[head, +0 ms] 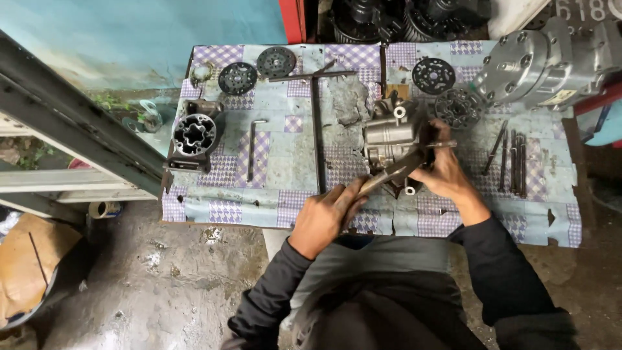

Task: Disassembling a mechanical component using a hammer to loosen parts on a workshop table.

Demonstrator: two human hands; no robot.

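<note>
- The left hand (pixel 324 217) is closed around the handle end of a long metal tool (pixel 389 174), knuckles up, at the near edge of the table; the tool slants up and to the right from that fist.
- The right hand (pixel 444 170) is curled tight around the tool's far end and a small metal pin, pressed against the right side of a grey metal compressor body (pixel 387 136).
- The compressor body sits on the table a little right of the middle, just beyond both hands, with the tool's tip touching its lower right part.
- Both forearms, in dark sleeves, reach forward from the lower frame, the right wrist bent inward.
- The table (pixel 291 162) is covered with a worn, stained cloth in pale blue and purple check.
- To the left lie a ribbed housing with a star-shaped bore (pixel 194 135), an L-shaped hex key (pixel 253 149) and a long T-handled wrench (pixel 316 123).
- Round dark clutch discs (pixel 238 78) lie along the far edge; a row of long bolts (pixel 512 155) lies at the right, well apart from the hands.
- A large silver compressor (pixel 551 61) stands at the far right corner.
- Below the table is a rough, damp concrete floor (pixel 162 285); a turquoise wall (pixel 129 32) rises at the upper left.
</note>
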